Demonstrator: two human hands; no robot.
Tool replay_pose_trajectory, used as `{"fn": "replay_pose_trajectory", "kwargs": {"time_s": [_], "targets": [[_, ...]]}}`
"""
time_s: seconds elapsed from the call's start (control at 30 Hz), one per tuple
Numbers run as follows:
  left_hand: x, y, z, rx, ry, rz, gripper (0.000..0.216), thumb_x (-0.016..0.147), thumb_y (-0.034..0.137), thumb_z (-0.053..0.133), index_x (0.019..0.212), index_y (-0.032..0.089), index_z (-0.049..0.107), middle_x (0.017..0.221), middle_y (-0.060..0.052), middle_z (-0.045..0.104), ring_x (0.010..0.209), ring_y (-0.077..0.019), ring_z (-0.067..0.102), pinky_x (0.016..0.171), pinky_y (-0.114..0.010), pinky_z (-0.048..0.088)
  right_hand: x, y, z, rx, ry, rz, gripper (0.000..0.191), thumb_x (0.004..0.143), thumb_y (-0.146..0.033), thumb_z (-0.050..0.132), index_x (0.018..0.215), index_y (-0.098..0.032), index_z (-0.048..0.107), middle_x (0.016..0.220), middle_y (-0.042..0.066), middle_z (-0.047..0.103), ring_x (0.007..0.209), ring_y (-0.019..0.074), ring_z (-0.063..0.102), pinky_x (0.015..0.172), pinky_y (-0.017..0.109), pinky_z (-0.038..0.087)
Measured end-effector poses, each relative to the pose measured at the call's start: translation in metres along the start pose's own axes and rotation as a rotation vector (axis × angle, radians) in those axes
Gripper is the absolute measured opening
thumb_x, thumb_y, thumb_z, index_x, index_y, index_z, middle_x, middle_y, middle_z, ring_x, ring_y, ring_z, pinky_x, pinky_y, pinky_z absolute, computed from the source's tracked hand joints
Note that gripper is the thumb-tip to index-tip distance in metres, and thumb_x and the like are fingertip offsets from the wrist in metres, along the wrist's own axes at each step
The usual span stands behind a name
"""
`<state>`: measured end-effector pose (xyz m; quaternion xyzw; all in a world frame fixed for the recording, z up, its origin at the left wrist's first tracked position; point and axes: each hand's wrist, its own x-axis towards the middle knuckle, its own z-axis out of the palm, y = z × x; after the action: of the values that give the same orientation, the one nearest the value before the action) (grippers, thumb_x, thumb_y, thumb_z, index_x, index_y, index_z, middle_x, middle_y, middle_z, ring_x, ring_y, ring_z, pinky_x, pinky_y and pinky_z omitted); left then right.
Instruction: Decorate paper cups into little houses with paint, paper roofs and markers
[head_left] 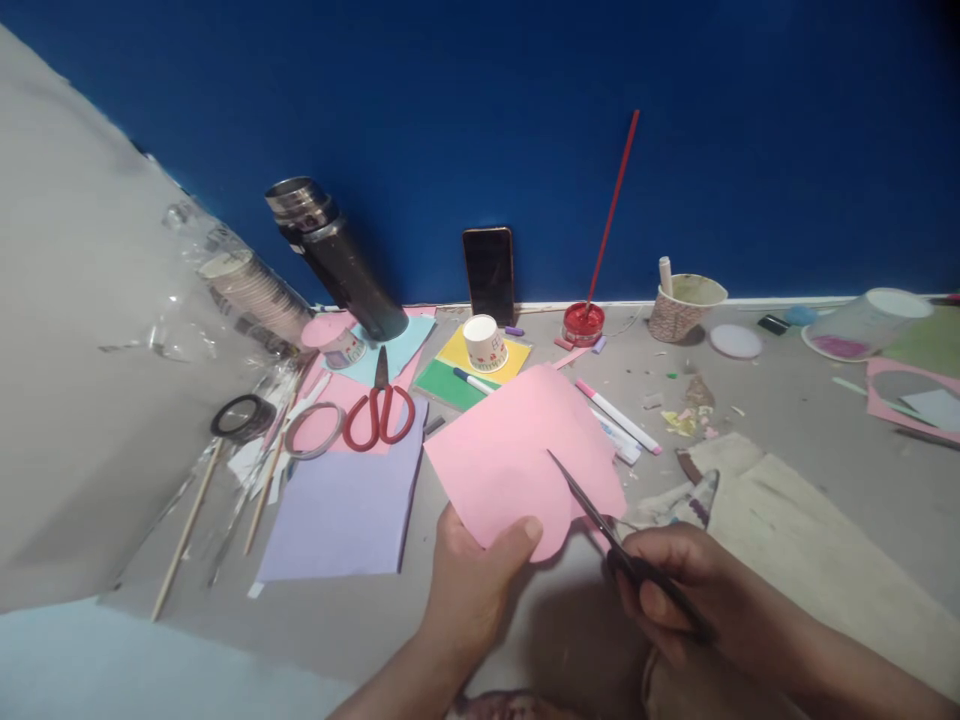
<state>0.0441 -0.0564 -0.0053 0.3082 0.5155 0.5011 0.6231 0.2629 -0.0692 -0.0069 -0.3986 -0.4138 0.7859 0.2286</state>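
Observation:
My left hand pinches the lower edge of a sheet of pink paper, thumb on top and fingers underneath. The sheet is held above the table, its lower right side cut into a curve. My right hand is closed round the handles of dark scissors. Their blades reach over the right part of the paper, tips near its middle; whether they are fully closed I cannot tell. Behind the sheet lie capped markers, partly covered by it. Left of it rests a purple paper stack.
Red-handled scissors and tape rolls lie on the left, near a tilted dark flask. A phone leans on the blue wall behind a small paper cup. A red stick stands in a lid. Beige cloth lies right.

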Motion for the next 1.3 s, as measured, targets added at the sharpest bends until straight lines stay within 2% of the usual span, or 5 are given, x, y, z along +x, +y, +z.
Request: {"fn": "replay_pose_trajectory", "kwargs": {"time_s": [0.27,0.53,0.8,1.0,1.3], "targets": [[0.002,0.004,-0.002,-0.034,-0.022,-0.004,0.056,0.067,0.033,0.094,0.114,0.014,0.071,0.1,-0.011,0.08,0.093,-0.0277,0.073,0.086,-0.04,0.06,-0.001,0.003,-0.003,-0.005,-0.004,-0.01,0.073,0.067,-0.089,0.074,0.063,-0.019,0.055,0.049,-0.005,0.046,0.046,0.007,0.032,0.048,0.023,0.031],[0.005,0.01,-0.006,-0.062,-0.086,-0.024,0.056,0.065,0.03,0.095,0.114,0.016,0.071,0.104,-0.01,0.081,0.096,-0.0268,0.074,0.088,-0.039,0.06,-0.001,0.01,-0.007,0.033,-0.034,-0.032,0.065,0.077,-0.079,0.076,0.068,-0.018,0.058,0.051,-0.004,0.048,0.045,0.0067,0.036,0.048,0.022,0.029],[0.007,0.016,-0.013,-0.033,-0.148,-0.018,0.05,0.067,0.03,0.095,0.11,0.015,0.075,0.099,-0.009,0.081,0.089,-0.0243,0.074,0.078,-0.032,0.06,0.0,0.016,-0.007,0.064,-0.046,-0.048,0.057,0.085,-0.071,0.074,0.068,-0.018,0.06,0.051,-0.004,0.05,0.045,0.0065,0.037,0.048,0.023,0.029],[0.01,0.015,-0.022,0.03,-0.18,0.0,0.044,0.073,0.028,0.092,0.112,0.015,0.076,0.105,-0.009,0.079,0.096,-0.0242,0.072,0.084,-0.033,0.059,-0.001,0.015,-0.008,0.034,-0.067,-0.039,0.056,0.084,-0.07,0.075,0.07,-0.018,0.059,0.051,-0.005,0.047,0.046,0.0068,0.036,0.048,0.022,0.031],[0.011,0.024,-0.02,-0.011,-0.256,-0.047,0.051,0.068,0.027,0.094,0.112,0.013,0.074,0.103,-0.011,0.079,0.092,-0.0237,0.071,0.081,-0.033,0.059,-0.002,0.015,-0.009,-0.02,-0.06,0.001,0.055,0.084,-0.069,0.073,0.07,-0.018,0.058,0.054,-0.004,0.049,0.048,0.0073,0.039,0.049,0.022,0.03]]}}
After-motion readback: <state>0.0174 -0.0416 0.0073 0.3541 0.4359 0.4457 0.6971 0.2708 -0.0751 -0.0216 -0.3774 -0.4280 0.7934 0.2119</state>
